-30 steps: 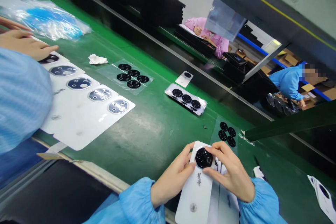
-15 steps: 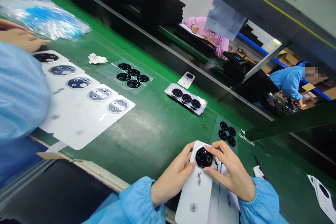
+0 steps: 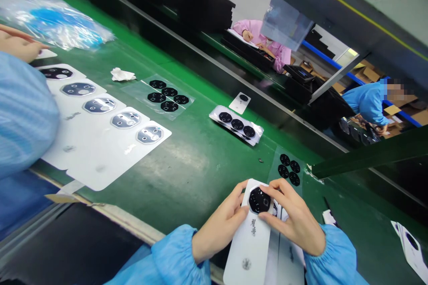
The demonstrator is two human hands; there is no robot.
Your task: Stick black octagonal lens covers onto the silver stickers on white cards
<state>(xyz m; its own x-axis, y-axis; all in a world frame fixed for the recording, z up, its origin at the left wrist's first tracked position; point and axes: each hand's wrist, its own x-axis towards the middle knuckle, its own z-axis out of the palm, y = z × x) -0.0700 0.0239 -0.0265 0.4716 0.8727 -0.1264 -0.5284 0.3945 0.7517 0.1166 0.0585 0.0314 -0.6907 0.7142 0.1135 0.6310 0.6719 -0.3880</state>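
A white panel (image 3: 245, 245) with dark printed marks is tilted near the bottom centre. My left hand (image 3: 219, 225) grips its upper left edge between thumb and fingers. A black octagonal disc (image 3: 260, 200) lies at the panel's top end. My right hand (image 3: 296, 218) has thumb and forefinger on the right rim of that disc. More white panels (image 3: 290, 254) are partly hidden under my right hand. Just beyond, a clear sheet holds several black discs (image 3: 289, 170).
White panels (image 3: 110, 151) with silvery octagons lie fanned at left, beside a co-worker's blue sleeve (image 3: 26, 111). Mid-bench are a tray of three discs (image 3: 236, 124) and a clear sheet (image 3: 174, 112). A green post (image 3: 368, 156) slants at right.
The co-worker's hand at the far left has moved left and a little up, away from the fanned panels. My own hands look unchanged.
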